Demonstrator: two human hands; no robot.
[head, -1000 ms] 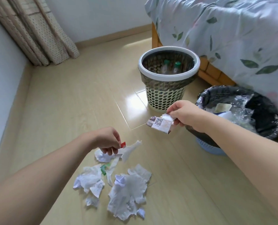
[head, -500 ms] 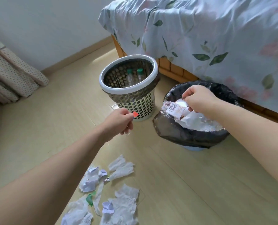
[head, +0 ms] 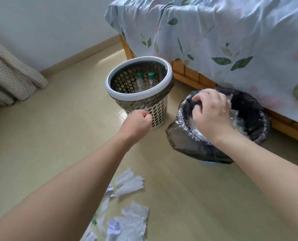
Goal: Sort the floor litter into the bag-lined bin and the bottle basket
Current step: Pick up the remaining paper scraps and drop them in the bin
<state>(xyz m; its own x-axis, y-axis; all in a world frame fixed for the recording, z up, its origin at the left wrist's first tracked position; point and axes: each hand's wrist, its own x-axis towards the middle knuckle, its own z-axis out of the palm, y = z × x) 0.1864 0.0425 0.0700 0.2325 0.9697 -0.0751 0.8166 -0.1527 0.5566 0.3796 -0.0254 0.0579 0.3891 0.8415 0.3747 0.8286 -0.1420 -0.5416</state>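
head view: your right hand (head: 212, 115) fingers loosely curled over bag-lined bin (head: 184, 136), hold unclear; left hand (head: 137, 121) clenched, contents hidden; release below fingertips, inside rim.

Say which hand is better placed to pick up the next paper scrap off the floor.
Probably the right. The right hand is over the bag-lined bin, fingers spread and holding nothing visible. The left hand is fisted by the bottle basket, possibly holding something. The paper scraps lie below both.

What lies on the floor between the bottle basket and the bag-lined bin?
In the head view, only a narrow strip of bare floor separates the bottle basket from the bag-lined bin; no litter lies there.
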